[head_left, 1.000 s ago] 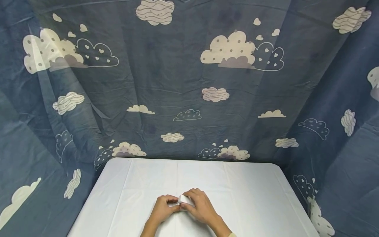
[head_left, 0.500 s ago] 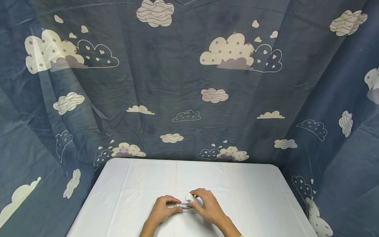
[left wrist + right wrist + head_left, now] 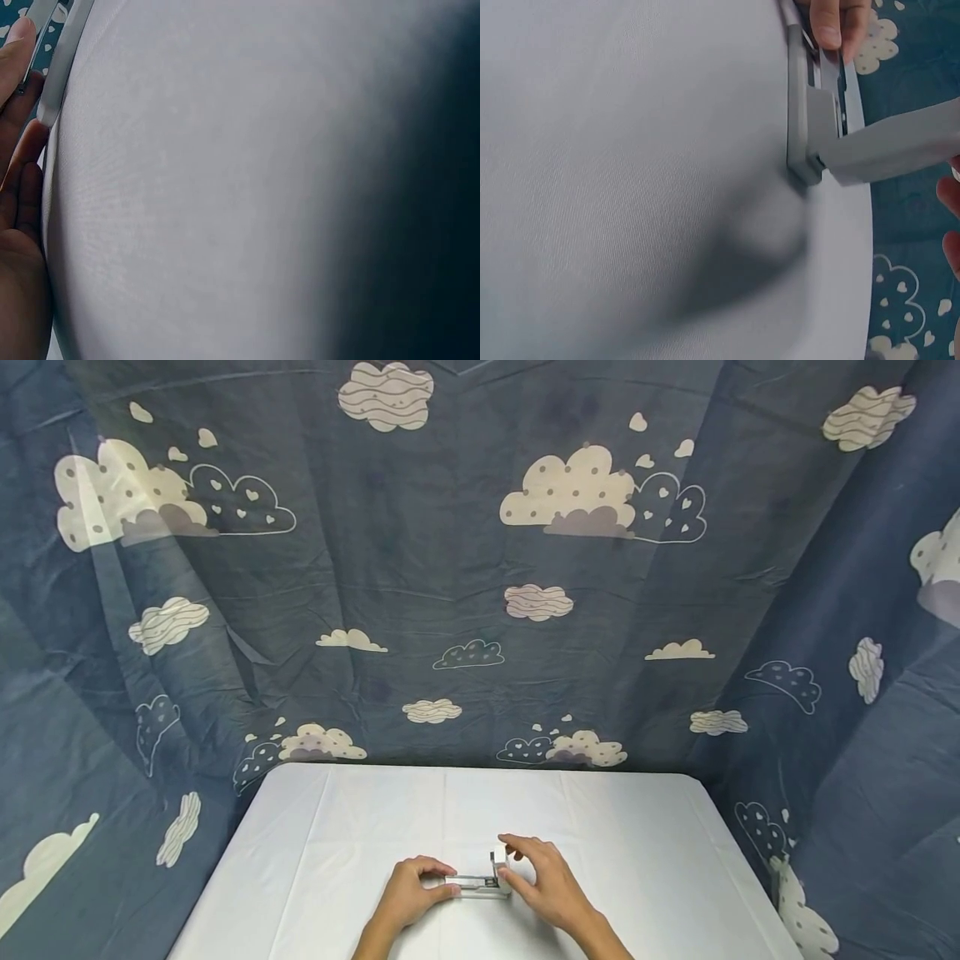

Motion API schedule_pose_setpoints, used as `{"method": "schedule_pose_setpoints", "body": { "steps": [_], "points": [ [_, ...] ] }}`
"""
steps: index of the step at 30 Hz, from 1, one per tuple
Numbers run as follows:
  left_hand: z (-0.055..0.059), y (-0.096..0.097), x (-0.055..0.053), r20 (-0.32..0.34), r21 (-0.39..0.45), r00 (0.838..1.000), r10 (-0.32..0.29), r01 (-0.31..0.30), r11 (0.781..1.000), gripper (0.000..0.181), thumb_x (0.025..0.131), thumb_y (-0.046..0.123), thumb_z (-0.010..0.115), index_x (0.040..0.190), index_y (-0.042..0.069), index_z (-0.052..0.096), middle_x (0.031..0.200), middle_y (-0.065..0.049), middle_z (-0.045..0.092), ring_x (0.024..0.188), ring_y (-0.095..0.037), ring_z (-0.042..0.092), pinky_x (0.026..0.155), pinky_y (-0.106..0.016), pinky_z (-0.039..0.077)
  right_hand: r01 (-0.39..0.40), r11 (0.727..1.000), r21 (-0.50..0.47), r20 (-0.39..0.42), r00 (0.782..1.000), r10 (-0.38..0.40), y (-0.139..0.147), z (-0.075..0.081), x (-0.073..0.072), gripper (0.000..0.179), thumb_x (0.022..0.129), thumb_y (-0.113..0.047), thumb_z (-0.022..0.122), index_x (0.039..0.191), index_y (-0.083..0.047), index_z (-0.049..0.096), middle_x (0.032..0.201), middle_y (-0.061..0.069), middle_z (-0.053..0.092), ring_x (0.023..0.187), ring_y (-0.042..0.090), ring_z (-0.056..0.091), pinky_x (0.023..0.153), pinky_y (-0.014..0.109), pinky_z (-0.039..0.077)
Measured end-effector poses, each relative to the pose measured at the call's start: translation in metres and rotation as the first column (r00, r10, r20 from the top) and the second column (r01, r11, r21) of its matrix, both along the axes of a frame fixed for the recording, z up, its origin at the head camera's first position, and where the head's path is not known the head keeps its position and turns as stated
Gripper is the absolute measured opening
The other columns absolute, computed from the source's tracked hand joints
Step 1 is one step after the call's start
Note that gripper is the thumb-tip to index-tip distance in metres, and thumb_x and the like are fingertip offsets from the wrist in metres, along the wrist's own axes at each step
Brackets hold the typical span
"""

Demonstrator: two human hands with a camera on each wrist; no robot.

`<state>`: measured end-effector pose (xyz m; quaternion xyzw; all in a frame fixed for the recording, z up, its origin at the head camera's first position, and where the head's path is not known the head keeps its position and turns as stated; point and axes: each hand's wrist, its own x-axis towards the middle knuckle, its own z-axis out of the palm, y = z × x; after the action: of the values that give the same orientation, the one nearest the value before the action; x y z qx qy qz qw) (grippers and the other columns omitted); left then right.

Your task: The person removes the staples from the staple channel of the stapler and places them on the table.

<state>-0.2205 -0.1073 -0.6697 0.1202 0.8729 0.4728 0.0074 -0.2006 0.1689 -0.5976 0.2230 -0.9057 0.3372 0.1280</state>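
A white and grey stapler [image 3: 474, 883] lies lengthwise on the white table, its top arm [image 3: 896, 144] swung up to stand about upright at the right end. My left hand [image 3: 411, 890] pinches the stapler's left end between thumb and fingers. At the other end my right hand [image 3: 553, 883] holds the raised top arm, thumb low on it and fingers near its upper tip. In the right wrist view the base and the staple channel are exposed, and only fingertips of the right hand [image 3: 951, 217] show at the edge. The left wrist view catches just part of the stapler [image 3: 64, 64].
A white cloth-covered table [image 3: 360, 810] spreads around the hands. Dark blue curtains [image 3: 420, 543] with a cloud print hang behind it and on both sides. The right hand's shadow falls on the cloth.
The right hand has moved to the right and swung the stapler's top arm up and back, uncovering the staple channel. The left hand has stayed at the left end.
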Motion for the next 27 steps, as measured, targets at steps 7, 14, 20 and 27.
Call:
{"method": "schedule_pose_setpoints", "body": {
  "steps": [7, 14, 20, 27],
  "points": [
    [-0.001, 0.000, 0.000, 0.025, 0.010, 1.000, 0.002, -0.002, 1.000, 0.026, 0.075, 0.048, 0.088, 0.095, 0.033, 0.080, 0.106, 0.014, 0.076, 0.111, -0.023, 0.069, 0.104, -0.057, 0.052, 0.022, 1.000, 0.005, -0.053, 0.998, -0.022, 0.013, -0.003, 0.003, 0.042, 0.091, -0.032, 0.080, 0.130, -0.027, 0.068, 0.111, -0.015, 0.072, 0.092, 0.005, 0.064, 0.083, 0.031, 0.051],
    [-0.004, -0.001, 0.000, 0.031, 0.017, 0.999, -0.009, 0.009, 1.000, 0.026, 0.076, 0.049, 0.087, 0.096, 0.033, 0.080, 0.104, 0.016, 0.075, 0.110, -0.021, 0.069, 0.103, -0.055, 0.053, 0.045, 0.999, -0.009, -0.071, 0.996, -0.045, 0.027, -0.006, 0.005, 0.039, 0.088, -0.030, 0.083, 0.125, -0.024, 0.069, 0.101, -0.011, 0.072, 0.091, 0.009, 0.064, 0.083, 0.032, 0.051],
    [-0.004, -0.001, 0.000, 0.016, 0.003, 1.000, -0.004, 0.004, 1.000, 0.027, 0.076, 0.050, 0.086, 0.096, 0.033, 0.080, 0.104, 0.016, 0.075, 0.108, -0.018, 0.070, 0.102, -0.053, 0.054, 0.089, 0.996, -0.018, -0.039, 0.995, -0.090, 0.041, -0.010, 0.007, 0.039, 0.085, -0.026, 0.085, 0.121, -0.023, 0.070, 0.098, -0.014, 0.069, 0.090, 0.011, 0.063, 0.083, 0.034, 0.052],
    [-0.004, -0.001, 0.000, 0.007, 0.000, 1.000, -0.004, 0.004, 1.000, 0.027, 0.076, 0.050, 0.087, 0.096, 0.033, 0.079, 0.104, 0.015, 0.076, 0.108, -0.018, 0.070, 0.102, -0.051, 0.054, 0.158, 0.987, -0.006, 0.032, 0.987, -0.158, 0.054, -0.015, 0.012, 0.038, 0.085, -0.029, 0.086, 0.119, -0.024, 0.070, 0.100, -0.017, 0.067, 0.094, 0.016, 0.064, 0.085, 0.036, 0.052]
  ]
}}
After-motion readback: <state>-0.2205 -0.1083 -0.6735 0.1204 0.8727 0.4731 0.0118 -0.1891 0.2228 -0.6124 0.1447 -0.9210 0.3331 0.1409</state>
